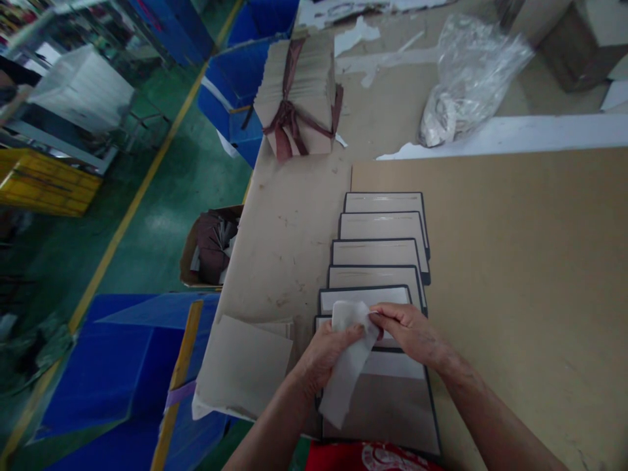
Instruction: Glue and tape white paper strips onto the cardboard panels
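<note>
My left hand [330,353] grips a white strip of paper or cloth [349,373], thumb on top, with the strip's lower end hanging toward me. At the strip's upper right corner, the fingers of my right hand [405,330] pinch its edge. Beneath both hands lies a row of overlapping flat panels [380,252], pale with dark borders, stepping away from me. The nearest panel [383,402] has a grey-brown face with a white band along its far side. Which material the strip is made of I cannot tell.
Grey-beige sheets [250,366] lie at the table's left corner. Farther back stands a stack of boards tied with brown ribbon [299,98]. A clear plastic bag [473,78] rests behind the brown board [530,261]. Blue bins [118,353] and a carton [210,248] stand beside the table's left edge.
</note>
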`<action>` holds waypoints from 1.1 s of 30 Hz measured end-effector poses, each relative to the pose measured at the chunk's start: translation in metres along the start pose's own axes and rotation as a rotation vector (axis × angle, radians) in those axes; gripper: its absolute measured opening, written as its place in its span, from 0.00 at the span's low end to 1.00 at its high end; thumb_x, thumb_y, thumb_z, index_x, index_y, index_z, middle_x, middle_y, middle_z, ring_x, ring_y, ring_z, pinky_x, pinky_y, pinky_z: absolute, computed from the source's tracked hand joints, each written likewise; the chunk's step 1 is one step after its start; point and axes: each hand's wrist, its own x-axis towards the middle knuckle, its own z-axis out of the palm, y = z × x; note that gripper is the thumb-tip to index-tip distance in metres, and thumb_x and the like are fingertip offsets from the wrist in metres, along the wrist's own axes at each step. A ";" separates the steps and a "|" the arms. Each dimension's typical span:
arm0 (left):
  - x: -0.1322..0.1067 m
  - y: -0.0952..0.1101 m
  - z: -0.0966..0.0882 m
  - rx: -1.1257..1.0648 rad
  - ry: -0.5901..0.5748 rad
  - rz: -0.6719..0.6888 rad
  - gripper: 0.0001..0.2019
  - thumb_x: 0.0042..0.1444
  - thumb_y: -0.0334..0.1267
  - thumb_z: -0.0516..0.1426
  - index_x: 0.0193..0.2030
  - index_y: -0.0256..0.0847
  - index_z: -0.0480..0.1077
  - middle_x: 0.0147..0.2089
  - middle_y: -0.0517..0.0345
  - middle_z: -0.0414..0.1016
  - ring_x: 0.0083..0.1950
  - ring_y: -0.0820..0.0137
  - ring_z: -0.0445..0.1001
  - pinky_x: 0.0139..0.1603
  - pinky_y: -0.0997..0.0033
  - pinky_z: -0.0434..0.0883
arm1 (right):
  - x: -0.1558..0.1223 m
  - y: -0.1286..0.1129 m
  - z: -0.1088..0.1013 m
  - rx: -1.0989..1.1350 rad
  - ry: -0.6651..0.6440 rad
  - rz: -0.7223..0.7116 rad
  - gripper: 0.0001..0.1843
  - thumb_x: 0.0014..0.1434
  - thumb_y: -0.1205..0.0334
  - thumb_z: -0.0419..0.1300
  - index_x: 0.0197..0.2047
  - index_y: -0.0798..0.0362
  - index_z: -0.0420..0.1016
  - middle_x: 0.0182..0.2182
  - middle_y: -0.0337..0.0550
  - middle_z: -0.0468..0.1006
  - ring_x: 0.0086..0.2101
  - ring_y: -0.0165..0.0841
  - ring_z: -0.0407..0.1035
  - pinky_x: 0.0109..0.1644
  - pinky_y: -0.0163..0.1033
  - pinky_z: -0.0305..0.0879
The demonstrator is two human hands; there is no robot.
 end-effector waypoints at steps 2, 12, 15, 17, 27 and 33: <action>0.003 -0.001 0.000 0.000 0.048 0.027 0.20 0.40 0.46 0.73 0.35 0.33 0.78 0.24 0.58 0.75 0.21 0.77 0.67 0.22 0.77 0.65 | 0.000 0.002 0.000 -0.051 0.094 -0.050 0.15 0.65 0.52 0.55 0.38 0.49 0.80 0.30 0.39 0.78 0.33 0.33 0.70 0.39 0.37 0.64; -0.001 0.005 -0.002 -0.115 0.022 0.002 0.25 0.31 0.38 0.75 0.39 0.33 0.78 0.31 0.51 0.80 0.27 0.68 0.76 0.31 0.68 0.75 | -0.002 0.021 -0.014 0.038 0.407 -0.031 0.17 0.65 0.48 0.58 0.47 0.49 0.82 0.33 0.40 0.72 0.32 0.33 0.66 0.33 0.36 0.63; -0.002 0.008 -0.005 -0.073 -0.025 0.015 0.22 0.30 0.38 0.75 0.34 0.32 0.78 0.25 0.56 0.76 0.23 0.74 0.72 0.25 0.75 0.70 | -0.001 0.015 -0.014 0.021 0.393 -0.043 0.17 0.65 0.49 0.57 0.47 0.48 0.82 0.31 0.39 0.70 0.30 0.32 0.65 0.32 0.36 0.62; -0.002 0.007 -0.006 -0.048 -0.110 -0.012 0.24 0.30 0.39 0.75 0.35 0.32 0.78 0.26 0.56 0.76 0.24 0.74 0.72 0.25 0.76 0.70 | -0.001 0.008 -0.012 -0.019 0.333 -0.078 0.17 0.66 0.50 0.56 0.46 0.49 0.82 0.30 0.39 0.71 0.30 0.32 0.65 0.32 0.36 0.62; 0.003 -0.001 -0.006 -0.088 -0.042 -0.019 0.25 0.32 0.43 0.75 0.36 0.33 0.76 0.27 0.56 0.76 0.22 0.76 0.69 0.24 0.76 0.68 | 0.004 -0.008 -0.002 -0.128 0.231 -0.167 0.15 0.66 0.52 0.55 0.41 0.48 0.82 0.32 0.42 0.76 0.33 0.34 0.68 0.36 0.37 0.65; 0.002 0.003 -0.021 -0.079 0.067 -0.005 0.25 0.29 0.36 0.75 0.37 0.31 0.77 0.27 0.57 0.75 0.24 0.75 0.70 0.25 0.76 0.67 | -0.002 0.020 -0.024 -0.024 0.509 0.029 0.17 0.62 0.47 0.59 0.41 0.50 0.82 0.26 0.39 0.77 0.28 0.34 0.69 0.32 0.37 0.65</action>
